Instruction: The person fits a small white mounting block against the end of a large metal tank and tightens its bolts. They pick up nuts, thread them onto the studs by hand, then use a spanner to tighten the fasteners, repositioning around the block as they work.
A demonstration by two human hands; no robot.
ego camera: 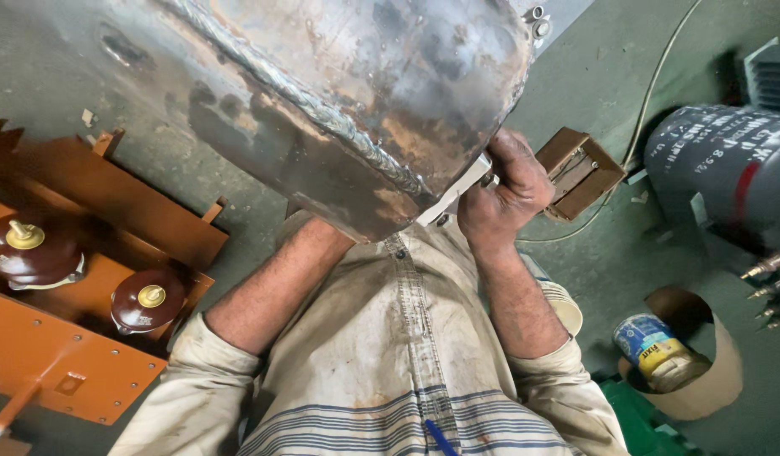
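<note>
- A grey-green concrete floor (pixel 593 93) fills the background, dusty and scattered with workshop parts.
- A large steel tank (pixel 322 93), scorched and rust-stained with a rough weld seam (pixel 322 105) running across it, takes up the view from 10 to 1 o'clock, right in front of the person.
- The right hand (pixel 504 194), just right of centre, is clenched on a pale metal bracket (pixel 457 192) at the tank's lower edge; its fingers curl round the piece.
- The left forearm (pixel 276 283) runs up under the tank at centre; the left hand is hidden behind the steel, so its grip cannot be told.
- A small brown metal box (pixel 580 173) lies on the floor just beside the right hand, toward 2 o'clock, with a pale cable (pixel 652 93) nearby.
- At 9 o'clock sits an orange metal cover (pixel 94 279) carrying two dark brown insulators (pixel 147 300).
- At 3 o'clock is a dark grey cylinder (pixel 719 169); at 4 o'clock a blue and yellow tin (pixel 656 350) stands in a cardboard ring (pixel 719 371).
</note>
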